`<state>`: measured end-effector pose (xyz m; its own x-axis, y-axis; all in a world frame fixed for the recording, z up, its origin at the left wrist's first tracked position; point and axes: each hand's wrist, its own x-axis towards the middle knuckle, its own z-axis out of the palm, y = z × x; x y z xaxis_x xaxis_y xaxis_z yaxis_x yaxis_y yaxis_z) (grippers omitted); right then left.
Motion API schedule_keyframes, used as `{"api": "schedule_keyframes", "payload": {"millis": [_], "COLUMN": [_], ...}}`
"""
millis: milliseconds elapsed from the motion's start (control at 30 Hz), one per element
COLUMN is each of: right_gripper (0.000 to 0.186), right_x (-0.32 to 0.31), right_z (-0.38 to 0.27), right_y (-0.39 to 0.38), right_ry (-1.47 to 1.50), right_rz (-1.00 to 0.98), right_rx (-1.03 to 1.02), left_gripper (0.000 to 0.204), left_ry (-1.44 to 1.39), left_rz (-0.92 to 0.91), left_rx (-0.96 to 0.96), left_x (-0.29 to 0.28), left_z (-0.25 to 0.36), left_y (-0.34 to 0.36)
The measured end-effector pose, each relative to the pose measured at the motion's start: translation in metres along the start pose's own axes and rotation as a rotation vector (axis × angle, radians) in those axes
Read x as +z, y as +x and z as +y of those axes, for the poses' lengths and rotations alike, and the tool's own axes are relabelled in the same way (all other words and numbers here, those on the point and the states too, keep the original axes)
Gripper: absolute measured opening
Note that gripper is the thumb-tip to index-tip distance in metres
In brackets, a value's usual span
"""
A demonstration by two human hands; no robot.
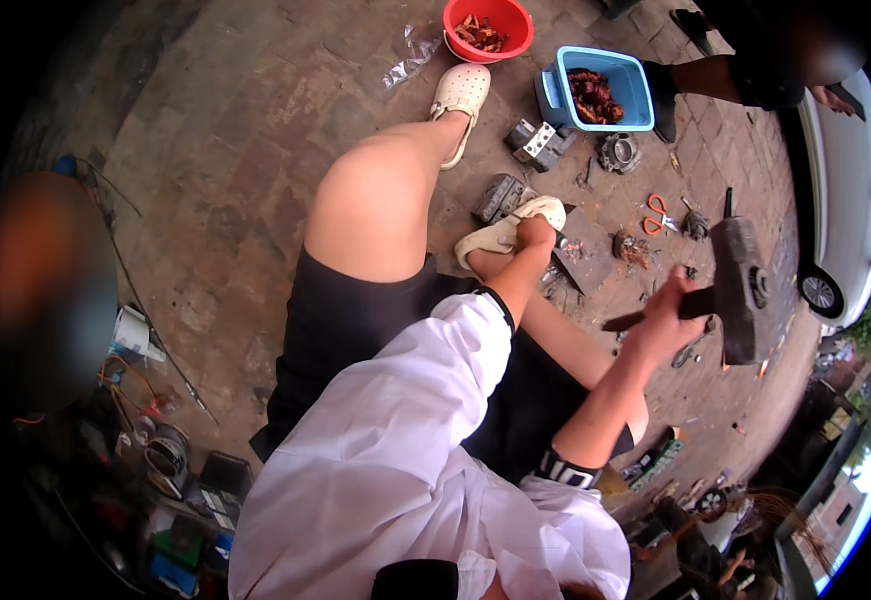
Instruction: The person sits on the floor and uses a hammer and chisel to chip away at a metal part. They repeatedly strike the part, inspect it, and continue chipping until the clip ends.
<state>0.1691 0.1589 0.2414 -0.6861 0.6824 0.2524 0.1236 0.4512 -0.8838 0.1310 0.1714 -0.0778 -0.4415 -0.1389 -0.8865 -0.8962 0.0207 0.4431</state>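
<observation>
My right hand (668, 318) is wrapped round the short handle of a hammer (741, 290) with a big, heavy dark head, raised on the right. Farther left, my left hand (536, 234) is closed low beside my cream clog (501, 236). A short dark end shows at its fingers; what it grips is mostly hidden. Just beyond that clog lies a grey metal block (503, 198). A flat dark metal piece (568, 270) lies on the ground near my left hand.
A red bucket (525, 42) and a blue tub (546, 98) hold reddish scrap. Nearby lie a metal valve block (534, 140), a round metal part (620, 152), orange-handled scissors (657, 208) and a wire bundle (633, 249). A person's leg (711, 78) is beyond; a white car (849, 190) stands right.
</observation>
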Motion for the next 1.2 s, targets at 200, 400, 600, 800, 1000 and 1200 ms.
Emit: {"api": "schedule_keyframes", "payload": {"millis": [200, 400, 600, 800, 1000, 1200], "right_gripper": [0.035, 0.032, 0.02, 0.029, 0.019, 0.019], "right_x": [-0.051, -0.089, -0.099, -0.124, -0.128, -0.13], "right_z": [-0.022, 0.013, 0.07, 0.119, 0.112, 0.122], "right_y": [0.058, 0.054, 0.012, -0.03, -0.057, -0.074], "right_ry": [-0.197, -0.347, -0.224, -0.237, -0.271, -0.316], "right_rz": [-0.137, -0.137, -0.111, -0.168, -0.203, -0.22], "right_rx": [-0.174, -0.112, -0.003, 0.216, 0.287, 0.407], "left_gripper": [0.048, 0.047, 0.05, 0.031, 0.019, 0.011], "left_ry": [0.06, 0.02, -0.065, -0.097, -0.341, -0.469], "left_rz": [0.245, 0.227, 0.166, 0.2, -0.587, -0.676], "left_rx": [-0.02, -0.042, -0.096, 0.004, -0.286, -0.154], "left_x": [0.002, 0.014, 0.015, 0.007, -0.102, -0.134], "left_z": [0.0, 0.023, 0.027, 0.006, 0.053, 0.048], "left_y": [-0.065, -0.067, -0.059, 0.002, -0.04, -0.06]}}
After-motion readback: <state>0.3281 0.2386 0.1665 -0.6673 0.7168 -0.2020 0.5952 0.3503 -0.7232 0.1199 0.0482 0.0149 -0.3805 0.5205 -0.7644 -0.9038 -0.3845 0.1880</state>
